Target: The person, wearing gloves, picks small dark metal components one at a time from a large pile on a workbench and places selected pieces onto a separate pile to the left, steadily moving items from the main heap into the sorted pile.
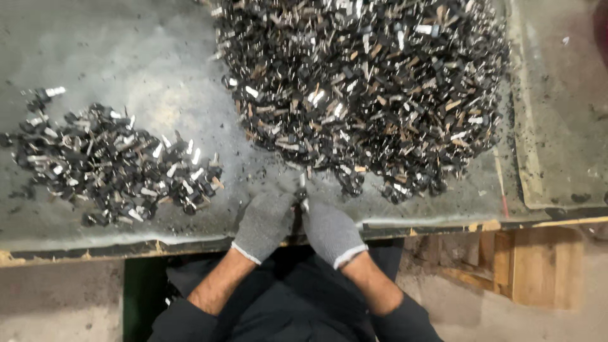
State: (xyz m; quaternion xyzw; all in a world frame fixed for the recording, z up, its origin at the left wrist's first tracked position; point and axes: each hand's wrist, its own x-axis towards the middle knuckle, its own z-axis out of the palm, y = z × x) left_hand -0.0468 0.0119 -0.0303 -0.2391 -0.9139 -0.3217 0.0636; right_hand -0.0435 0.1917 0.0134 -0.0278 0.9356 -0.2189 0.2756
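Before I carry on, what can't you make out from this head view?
- The small part between the left hand and right hand: mostly hidden by the gloved fingers, kind unclear.
- Big pile: cut off by the top edge, pieces too small to tell apart.
- Small pile: pieces too small to identify.
- Under the table edge: dark, hidden by the person's clothing.

The large pile of small metal parts (367,88) runs off the top edge, its pieces too small and tangled to tell apart, while the 2 gloved hands, left hand (265,223) and right hand (330,229), pressed together, hide whatever small piece (302,183) they pinch, only its tip showing.
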